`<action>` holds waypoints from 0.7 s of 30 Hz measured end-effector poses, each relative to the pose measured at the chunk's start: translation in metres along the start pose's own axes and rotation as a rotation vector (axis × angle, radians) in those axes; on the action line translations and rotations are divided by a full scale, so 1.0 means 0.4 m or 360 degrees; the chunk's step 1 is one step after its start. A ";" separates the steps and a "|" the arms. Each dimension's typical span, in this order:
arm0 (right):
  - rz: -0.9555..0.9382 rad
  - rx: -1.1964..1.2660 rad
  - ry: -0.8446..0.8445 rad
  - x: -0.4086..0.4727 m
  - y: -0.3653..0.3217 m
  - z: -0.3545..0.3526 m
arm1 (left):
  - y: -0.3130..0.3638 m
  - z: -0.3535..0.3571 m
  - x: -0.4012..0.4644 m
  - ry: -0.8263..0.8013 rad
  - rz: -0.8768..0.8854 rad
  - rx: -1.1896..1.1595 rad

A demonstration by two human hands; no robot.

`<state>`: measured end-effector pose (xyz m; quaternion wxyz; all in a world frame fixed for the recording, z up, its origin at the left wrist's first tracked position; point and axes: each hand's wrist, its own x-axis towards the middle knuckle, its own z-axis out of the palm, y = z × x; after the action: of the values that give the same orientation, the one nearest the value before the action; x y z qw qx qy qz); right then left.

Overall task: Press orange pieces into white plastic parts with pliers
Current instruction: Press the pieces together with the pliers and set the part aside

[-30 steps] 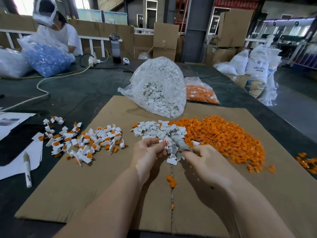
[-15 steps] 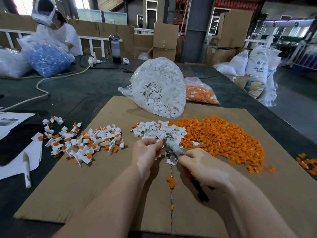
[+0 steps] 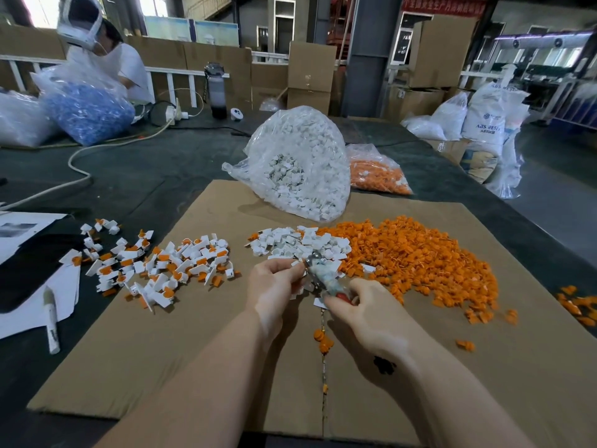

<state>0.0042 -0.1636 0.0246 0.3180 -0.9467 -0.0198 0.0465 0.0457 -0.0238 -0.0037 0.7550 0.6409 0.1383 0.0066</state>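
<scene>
My right hand (image 3: 368, 313) grips the pliers (image 3: 323, 273) by their handles, jaws pointing up and left. My left hand (image 3: 274, 286) pinches a small white plastic part at the plier jaws; my fingers mostly hide the part. Just beyond my hands lies a small heap of loose white parts (image 3: 300, 242). To its right spreads a big pile of orange pieces (image 3: 416, 253). On the left of the cardboard sheet (image 3: 161, 360) lies a scatter of white parts with orange pieces in them (image 3: 161, 266).
A clear bag of white parts (image 3: 300, 166) and a bag of orange pieces (image 3: 378, 173) stand behind the cardboard. A marker pen (image 3: 51, 321) and papers lie at the left. A few orange pieces (image 3: 323, 342) lie near my wrists. Another person (image 3: 106, 53) works at the far left.
My right hand has shifted along the pliers, and their black handle end no longer shows below it. The left hand stays at the jaws with the white part.
</scene>
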 end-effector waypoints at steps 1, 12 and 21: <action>0.0018 0.0073 0.0059 -0.001 0.008 -0.002 | -0.002 -0.001 -0.001 -0.0002 0.0012 0.0002; 0.0307 -0.0862 0.0697 0.033 0.126 -0.032 | -0.035 -0.008 -0.026 -0.0097 0.0467 0.0587; -0.0631 -0.0478 0.0844 0.032 0.065 0.053 | -0.038 -0.008 -0.021 -0.0170 0.0572 0.0673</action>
<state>0.0150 -0.1705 -0.0090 0.1722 -0.9399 -0.1263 -0.2666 0.0345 -0.0251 -0.0172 0.5974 0.7979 -0.0192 0.0777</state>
